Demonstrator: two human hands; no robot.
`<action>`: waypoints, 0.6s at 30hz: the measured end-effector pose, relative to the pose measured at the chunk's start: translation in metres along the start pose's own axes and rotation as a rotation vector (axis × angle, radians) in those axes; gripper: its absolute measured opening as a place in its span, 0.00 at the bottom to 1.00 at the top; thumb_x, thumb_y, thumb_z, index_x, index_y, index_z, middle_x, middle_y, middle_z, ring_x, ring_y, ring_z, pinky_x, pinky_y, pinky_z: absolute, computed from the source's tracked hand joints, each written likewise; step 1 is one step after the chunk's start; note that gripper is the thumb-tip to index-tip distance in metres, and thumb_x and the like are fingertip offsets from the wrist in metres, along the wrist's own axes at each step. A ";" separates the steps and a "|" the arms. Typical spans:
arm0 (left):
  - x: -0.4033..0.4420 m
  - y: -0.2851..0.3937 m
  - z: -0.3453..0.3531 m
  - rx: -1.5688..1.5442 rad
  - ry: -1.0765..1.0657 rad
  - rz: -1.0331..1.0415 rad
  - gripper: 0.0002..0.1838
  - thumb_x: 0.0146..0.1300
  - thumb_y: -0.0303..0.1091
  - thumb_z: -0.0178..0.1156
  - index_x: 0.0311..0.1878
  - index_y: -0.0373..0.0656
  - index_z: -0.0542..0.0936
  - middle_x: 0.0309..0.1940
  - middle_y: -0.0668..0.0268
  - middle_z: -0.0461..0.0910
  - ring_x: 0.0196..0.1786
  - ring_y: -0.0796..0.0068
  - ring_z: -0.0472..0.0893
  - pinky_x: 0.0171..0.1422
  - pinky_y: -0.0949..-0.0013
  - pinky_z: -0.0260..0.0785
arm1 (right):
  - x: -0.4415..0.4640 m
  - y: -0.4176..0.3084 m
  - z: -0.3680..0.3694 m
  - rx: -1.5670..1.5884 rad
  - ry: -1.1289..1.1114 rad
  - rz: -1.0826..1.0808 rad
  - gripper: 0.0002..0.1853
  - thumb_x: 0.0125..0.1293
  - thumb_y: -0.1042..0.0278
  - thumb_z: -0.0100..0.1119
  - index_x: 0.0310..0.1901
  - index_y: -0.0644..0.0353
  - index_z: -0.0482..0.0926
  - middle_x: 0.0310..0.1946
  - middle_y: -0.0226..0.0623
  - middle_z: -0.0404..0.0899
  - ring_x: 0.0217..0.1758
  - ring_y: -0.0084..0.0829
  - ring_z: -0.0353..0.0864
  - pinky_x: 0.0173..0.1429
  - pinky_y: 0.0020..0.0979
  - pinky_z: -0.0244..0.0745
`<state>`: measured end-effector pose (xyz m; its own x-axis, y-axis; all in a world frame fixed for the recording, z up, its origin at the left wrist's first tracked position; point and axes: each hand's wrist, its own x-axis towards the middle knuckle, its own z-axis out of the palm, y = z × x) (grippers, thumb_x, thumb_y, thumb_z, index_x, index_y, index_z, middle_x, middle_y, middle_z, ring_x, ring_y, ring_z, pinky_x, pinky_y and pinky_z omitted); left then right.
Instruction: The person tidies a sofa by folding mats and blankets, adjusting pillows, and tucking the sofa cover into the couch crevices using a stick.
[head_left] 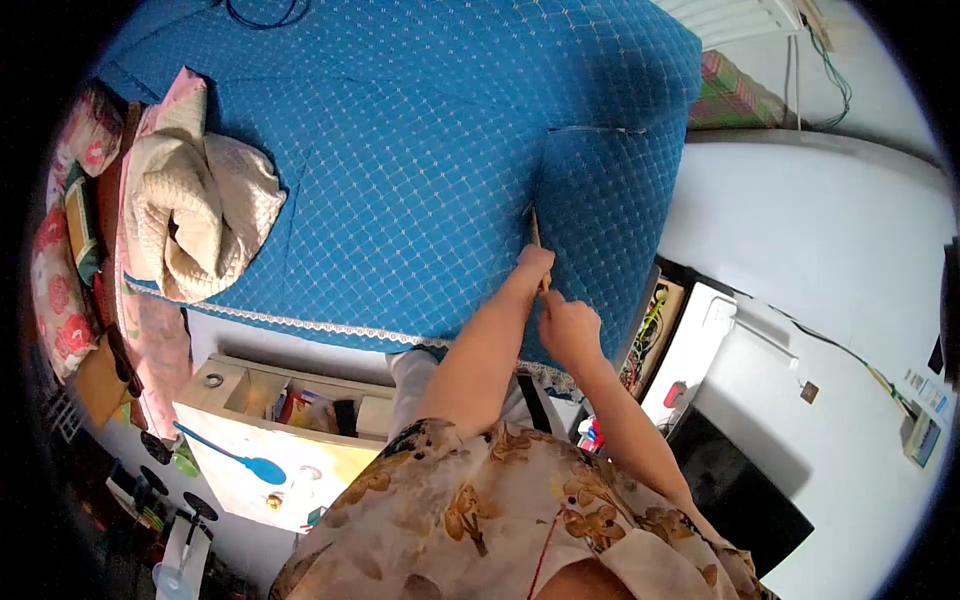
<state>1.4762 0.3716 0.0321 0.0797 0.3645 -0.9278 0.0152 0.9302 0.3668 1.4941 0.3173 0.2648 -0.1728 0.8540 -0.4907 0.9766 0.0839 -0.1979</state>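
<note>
My left hand (pixel 537 262) is closed around a thin tan stick (pixel 535 232) above a blue quilted bedspread (pixel 420 180). Just below and to the right, my right hand (pixel 572 328) is curled around the stick's lower end. The stick's upper tip points away from me, at a crease in the bedspread; what lies beyond the tip I cannot make out. A white lace trim (pixel 330 326) runs along the near edge of the bedspread.
Crumpled cream quilted cloth (pixel 205 215) lies at the left of the bed. Nearer me, a drawer unit (pixel 235 410) stands with small items inside its top. On the right are a dark screen (pixel 740 490) and a box of cables (pixel 655 320). A dark cord (pixel 265 22) lies at the far edge.
</note>
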 end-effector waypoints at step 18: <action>0.081 -0.046 -0.007 -0.067 -0.218 0.133 0.14 0.56 0.35 0.55 0.19 0.38 0.74 0.15 0.58 0.74 0.16 0.62 0.74 0.19 0.59 0.63 | 0.044 0.016 0.015 0.007 -0.041 -0.022 0.09 0.54 0.70 0.51 0.37 0.58 0.76 0.19 0.48 0.76 0.24 0.49 0.77 0.28 0.47 0.72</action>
<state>1.4752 0.3586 -0.0608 0.2894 0.4727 -0.8323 -0.0756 0.8781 0.4724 1.5001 0.3485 0.2279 -0.1995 0.8304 -0.5202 0.9717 0.0989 -0.2147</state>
